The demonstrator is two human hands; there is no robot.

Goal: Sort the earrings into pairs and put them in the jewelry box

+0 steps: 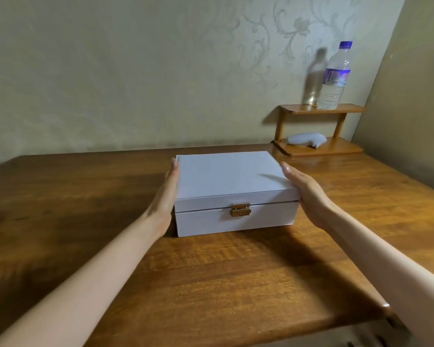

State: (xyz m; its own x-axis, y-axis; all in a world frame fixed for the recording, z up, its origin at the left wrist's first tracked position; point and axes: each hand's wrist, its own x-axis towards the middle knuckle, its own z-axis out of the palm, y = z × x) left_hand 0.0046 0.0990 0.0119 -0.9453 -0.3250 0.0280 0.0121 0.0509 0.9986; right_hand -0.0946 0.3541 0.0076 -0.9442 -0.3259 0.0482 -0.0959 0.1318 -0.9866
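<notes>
Jewelry box [233, 176], pale lilac-white and rectangular, standing on a brown wooden table [211, 271] a little beyond the table's middle, toward 12 o'clock from the viewer, with its lid down on the base. A small brass-coloured clasp [240, 210] sits across the seam at the middle of the front face, at the box's 6 o'clock; whether it is latched cannot be told. Left hand [167, 194] lies at the box's 9 o'clock, palm turned inward and flat against the left side wall, fingers straight and together, their tips reaching the far left corner of the lid. Right hand [303, 189] lies at the box's 3 o'clock, likewise flat, its palm by the front right corner and its straight fingers running along the right edge of the lid. Neither hand curls round anything: both are held flat, with the box between them. Both bare forearms enter from the 6 o'clock side of the view. At about 2 o'clock from the box, near the table's far right corner, stands a small two-tier wooden shelf [336, 147]; a clear plastic water bottle [335, 76] with a blue cap and blue label stands upright on its upper tier, and a grey, soft-looking object [306, 140] lies on its lower tier. Pale patterned wallpaper [110, 71] closes the scene at 12 o'clock.
</notes>
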